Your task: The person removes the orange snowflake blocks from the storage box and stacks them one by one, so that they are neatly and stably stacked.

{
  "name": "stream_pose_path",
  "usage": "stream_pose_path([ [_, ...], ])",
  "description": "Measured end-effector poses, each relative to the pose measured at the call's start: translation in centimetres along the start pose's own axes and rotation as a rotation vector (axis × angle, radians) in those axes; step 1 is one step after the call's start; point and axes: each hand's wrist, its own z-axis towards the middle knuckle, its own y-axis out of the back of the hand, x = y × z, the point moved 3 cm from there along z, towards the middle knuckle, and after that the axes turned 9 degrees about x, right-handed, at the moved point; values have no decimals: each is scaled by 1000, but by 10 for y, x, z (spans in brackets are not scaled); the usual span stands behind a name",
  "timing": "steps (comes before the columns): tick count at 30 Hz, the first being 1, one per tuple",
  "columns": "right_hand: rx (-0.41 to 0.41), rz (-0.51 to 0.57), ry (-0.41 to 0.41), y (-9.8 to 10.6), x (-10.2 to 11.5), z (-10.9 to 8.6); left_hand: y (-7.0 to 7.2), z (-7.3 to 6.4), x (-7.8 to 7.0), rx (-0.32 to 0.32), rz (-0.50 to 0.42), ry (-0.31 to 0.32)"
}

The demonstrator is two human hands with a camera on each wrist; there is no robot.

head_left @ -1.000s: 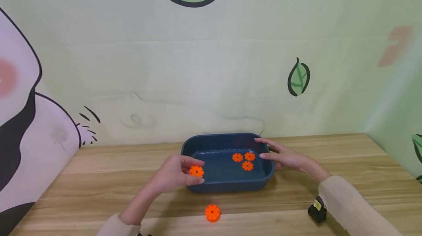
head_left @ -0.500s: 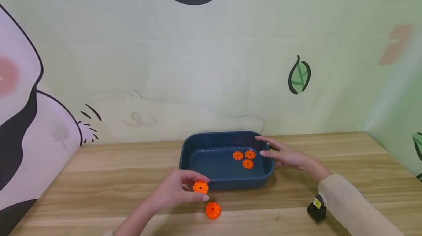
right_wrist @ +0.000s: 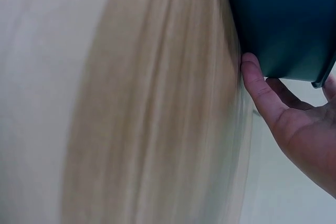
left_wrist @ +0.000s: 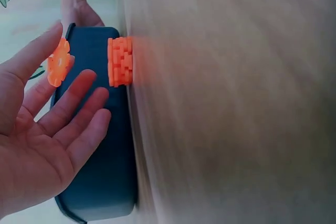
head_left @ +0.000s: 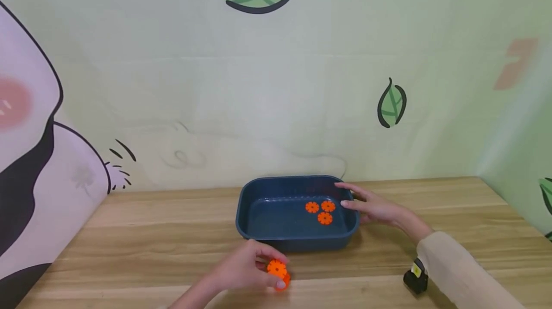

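My left hand [head_left: 247, 268] pinches an orange notched plastic disc [head_left: 276, 268] between thumb and index finger. Just below it a short stack of similar orange discs [head_left: 282, 282] stands on the table, partly hidden by the thumb. In the left wrist view a gap shows between the pinched disc [left_wrist: 59, 62] and the stack [left_wrist: 120, 61], and the other fingers are spread. Behind them sits a dark blue rectangular tub [head_left: 276, 244], with three orange discs [head_left: 325, 218] flat on its floor. At the tub's right end my right hand [head_left: 379, 211] holds the wall, fingertips over the rim.
The wooden table [head_left: 142, 237] runs back to a pale green printed cloth [head_left: 258, 108]. A small black device with a yellow label [head_left: 416, 276] is by the right sleeve [head_left: 461, 266].
My left hand has carried the pinched disc from the tub's front left corner toward me and right, over the stack. The right hand and the tub have stayed in place.
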Motion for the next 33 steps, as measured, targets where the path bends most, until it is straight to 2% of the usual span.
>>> stream_pose_path([
  [10,-3,2,-11,-2,0,-1,-3,10,7,12,172,-36],
  [16,-1,3,-4,-2,1,-1,-5,12,8,21,240,-49],
  [24,3,-8,-2,1,2,-2,-6,14,11,4,262,-81],
  [33,9,-25,-7,-1,4,-3,-5,13,12,14,264,-43],
])
